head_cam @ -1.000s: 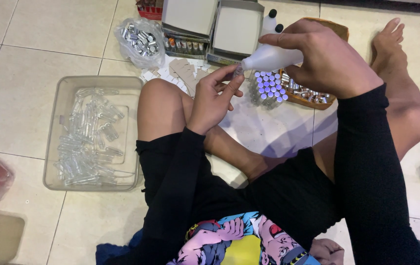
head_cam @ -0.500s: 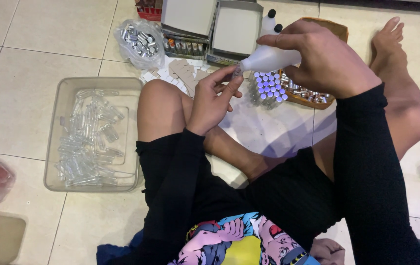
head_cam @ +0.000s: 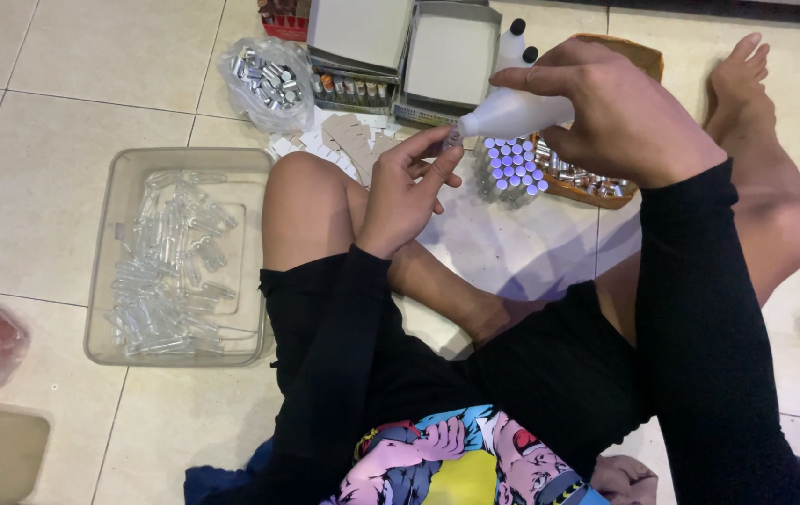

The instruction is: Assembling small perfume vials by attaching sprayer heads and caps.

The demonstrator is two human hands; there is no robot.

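Right hand [head_cam: 625,117] clenched round white squeeze bottle [head_cam: 512,114], long axis near level, nozzle pointing left at tiny vial [head_cam: 447,142] pinched in left hand [head_cam: 407,192] fingertips.

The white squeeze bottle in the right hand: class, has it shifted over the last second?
No. The white squeeze bottle sits at the same spot above the cluster of purple-capped vials, its nozzle at the left hand fingertips as before.
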